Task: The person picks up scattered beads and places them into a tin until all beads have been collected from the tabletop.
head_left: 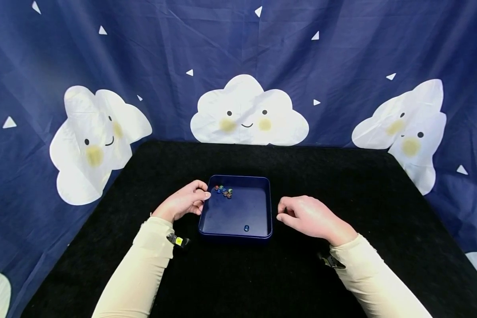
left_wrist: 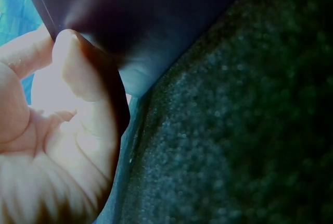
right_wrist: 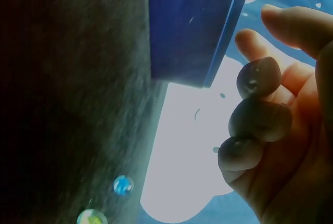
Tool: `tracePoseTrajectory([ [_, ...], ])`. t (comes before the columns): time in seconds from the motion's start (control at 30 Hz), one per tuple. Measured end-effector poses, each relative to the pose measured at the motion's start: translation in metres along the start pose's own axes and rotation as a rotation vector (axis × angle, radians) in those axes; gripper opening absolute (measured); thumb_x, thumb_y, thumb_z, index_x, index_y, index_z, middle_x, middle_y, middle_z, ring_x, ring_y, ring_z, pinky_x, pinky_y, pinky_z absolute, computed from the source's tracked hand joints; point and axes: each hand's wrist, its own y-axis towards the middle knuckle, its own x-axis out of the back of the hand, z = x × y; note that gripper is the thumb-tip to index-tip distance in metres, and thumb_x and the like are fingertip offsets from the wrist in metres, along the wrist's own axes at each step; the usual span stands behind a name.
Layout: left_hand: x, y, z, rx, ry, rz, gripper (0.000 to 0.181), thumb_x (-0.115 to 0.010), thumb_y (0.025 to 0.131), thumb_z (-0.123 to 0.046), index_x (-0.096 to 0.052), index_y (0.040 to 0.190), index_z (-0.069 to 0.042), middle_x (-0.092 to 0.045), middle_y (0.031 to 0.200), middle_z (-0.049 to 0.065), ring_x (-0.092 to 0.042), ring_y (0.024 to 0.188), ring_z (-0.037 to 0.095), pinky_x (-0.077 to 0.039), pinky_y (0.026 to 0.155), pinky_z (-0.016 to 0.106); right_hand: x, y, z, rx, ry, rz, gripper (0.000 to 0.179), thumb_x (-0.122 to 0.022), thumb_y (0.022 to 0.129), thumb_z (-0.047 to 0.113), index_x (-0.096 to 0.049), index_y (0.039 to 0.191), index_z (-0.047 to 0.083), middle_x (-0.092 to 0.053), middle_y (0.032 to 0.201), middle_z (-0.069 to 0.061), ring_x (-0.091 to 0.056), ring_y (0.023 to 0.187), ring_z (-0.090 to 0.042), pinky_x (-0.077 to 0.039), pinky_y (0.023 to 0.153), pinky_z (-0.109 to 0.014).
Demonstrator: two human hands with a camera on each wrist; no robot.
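Observation:
A dark blue square tray (head_left: 238, 212) stands on black cloth, and my left hand (head_left: 186, 199) grips its left wall, thumb over the rim. In the left wrist view the fingertips (left_wrist: 70, 52) meet the tray's wall. Several small glass marbles (head_left: 224, 191) cluster in the tray's far left corner; a single dark blue marble (head_left: 246, 228) lies near its front right. Just right of the tray, apart from it, hovers my right hand (head_left: 308, 216), fingers loosely curled around nothing visible. Below it, the right wrist view has a blue marble (right_wrist: 123, 185) and a yellow-green marble (right_wrist: 92, 218) on the cloth.
The black-covered table (head_left: 238, 282) reaches back to a dark blue curtain (head_left: 238, 44) printed with white clouds and triangles. The curtain also runs along both sides. Those two marbles on the cloth cannot be made out in the head view.

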Motion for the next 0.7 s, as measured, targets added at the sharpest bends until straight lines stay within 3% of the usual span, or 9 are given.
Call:
tracePoseTrajectory([
  [0.7,-0.001,0.000,0.000,-0.005,0.000,-0.003,0.039,-0.061,0.100,-0.017,-0.038,0.126,0.000,-0.053,0.072,0.004,-0.054,0.056,0.012,-0.053,0.056,0.026,0.015,-0.031,-0.048,-0.152,0.003,0.070,0.009,-0.071,0.093,0.026,-0.064,0.091,0.030,-0.051,0.067,0.015,-0.048,0.060,-0.004,-0.042,0.058,-0.030],
])
